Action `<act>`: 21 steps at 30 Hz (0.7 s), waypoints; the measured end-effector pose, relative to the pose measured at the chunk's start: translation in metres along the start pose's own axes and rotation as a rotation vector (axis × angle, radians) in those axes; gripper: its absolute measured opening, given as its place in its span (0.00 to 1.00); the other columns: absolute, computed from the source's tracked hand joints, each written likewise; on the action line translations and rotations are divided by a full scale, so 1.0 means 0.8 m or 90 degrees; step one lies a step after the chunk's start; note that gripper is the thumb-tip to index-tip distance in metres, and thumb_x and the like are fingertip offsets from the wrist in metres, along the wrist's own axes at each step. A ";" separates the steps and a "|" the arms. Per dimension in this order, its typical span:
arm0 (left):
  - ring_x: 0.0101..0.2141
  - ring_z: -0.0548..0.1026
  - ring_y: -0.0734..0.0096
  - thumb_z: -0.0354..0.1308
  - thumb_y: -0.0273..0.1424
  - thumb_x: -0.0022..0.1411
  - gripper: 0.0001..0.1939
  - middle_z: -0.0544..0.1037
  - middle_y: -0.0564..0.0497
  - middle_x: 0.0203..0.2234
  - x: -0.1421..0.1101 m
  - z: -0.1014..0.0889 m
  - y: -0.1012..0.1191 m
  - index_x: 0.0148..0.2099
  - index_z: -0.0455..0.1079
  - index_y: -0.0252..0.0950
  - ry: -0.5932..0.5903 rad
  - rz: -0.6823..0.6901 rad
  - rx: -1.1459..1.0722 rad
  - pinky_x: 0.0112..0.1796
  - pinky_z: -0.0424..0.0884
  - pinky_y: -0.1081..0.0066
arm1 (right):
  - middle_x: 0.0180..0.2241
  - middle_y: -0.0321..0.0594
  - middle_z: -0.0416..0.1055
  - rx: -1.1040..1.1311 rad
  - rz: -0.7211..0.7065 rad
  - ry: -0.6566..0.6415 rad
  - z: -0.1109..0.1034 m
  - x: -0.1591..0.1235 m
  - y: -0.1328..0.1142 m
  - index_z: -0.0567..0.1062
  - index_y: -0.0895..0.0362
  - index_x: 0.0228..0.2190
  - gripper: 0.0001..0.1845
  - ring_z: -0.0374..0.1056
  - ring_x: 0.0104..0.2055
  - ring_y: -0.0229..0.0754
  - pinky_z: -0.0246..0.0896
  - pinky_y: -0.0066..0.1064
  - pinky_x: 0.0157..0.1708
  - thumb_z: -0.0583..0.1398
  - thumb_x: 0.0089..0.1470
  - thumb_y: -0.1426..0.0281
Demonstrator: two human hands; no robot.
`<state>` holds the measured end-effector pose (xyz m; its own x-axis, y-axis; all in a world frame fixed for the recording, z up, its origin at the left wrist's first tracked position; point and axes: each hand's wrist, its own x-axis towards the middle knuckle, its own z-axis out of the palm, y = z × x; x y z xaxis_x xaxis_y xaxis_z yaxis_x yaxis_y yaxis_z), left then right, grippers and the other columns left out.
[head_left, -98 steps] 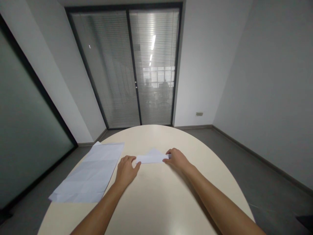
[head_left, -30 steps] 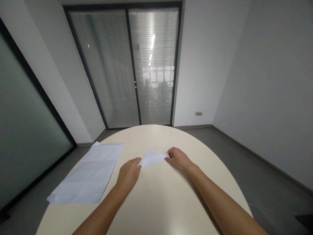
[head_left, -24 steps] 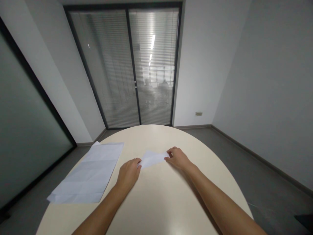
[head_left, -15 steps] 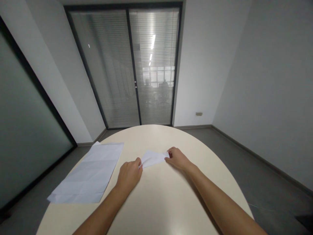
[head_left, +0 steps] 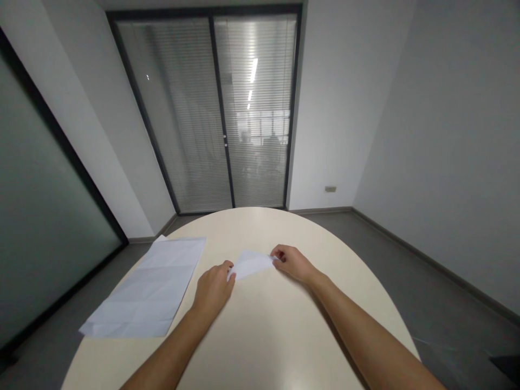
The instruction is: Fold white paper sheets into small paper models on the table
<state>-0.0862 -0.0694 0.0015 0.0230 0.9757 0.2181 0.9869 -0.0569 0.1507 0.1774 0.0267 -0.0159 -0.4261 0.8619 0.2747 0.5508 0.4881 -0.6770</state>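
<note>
Paper (head_left: 252, 265), folded, on table (head_left: 272, 325); left hand (head_left: 214, 286), right hand (head_left: 296, 263) apparently pinching opposite ends.

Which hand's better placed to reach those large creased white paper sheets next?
Probably the left hand: it's nearer those white sheets, while the right hand is farther off, at the right end of the small folded white paper.

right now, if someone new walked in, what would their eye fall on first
Probably the small folded paper near the middle of the pale table, with the left hand at its left end and the right hand at its right. Next might come the large creased white paper on the table's left side, then the dark-framed glass panels with blinds beyond the table.
</note>
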 end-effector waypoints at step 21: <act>0.37 0.80 0.62 0.46 0.34 0.71 0.11 0.82 0.49 0.35 -0.002 -0.014 0.001 0.48 0.69 0.41 -0.044 0.071 0.000 0.36 0.65 0.69 | 0.35 0.39 0.76 0.148 -0.011 -0.077 -0.003 -0.001 0.012 0.75 0.56 0.46 0.17 0.71 0.35 0.40 0.63 0.31 0.36 0.62 0.54 0.67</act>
<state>-0.0869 -0.0738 0.0120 0.1442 0.9755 0.1659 0.9775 -0.1665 0.1297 0.1849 0.0308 -0.0209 -0.5246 0.8241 0.2139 0.3693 0.4466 -0.8150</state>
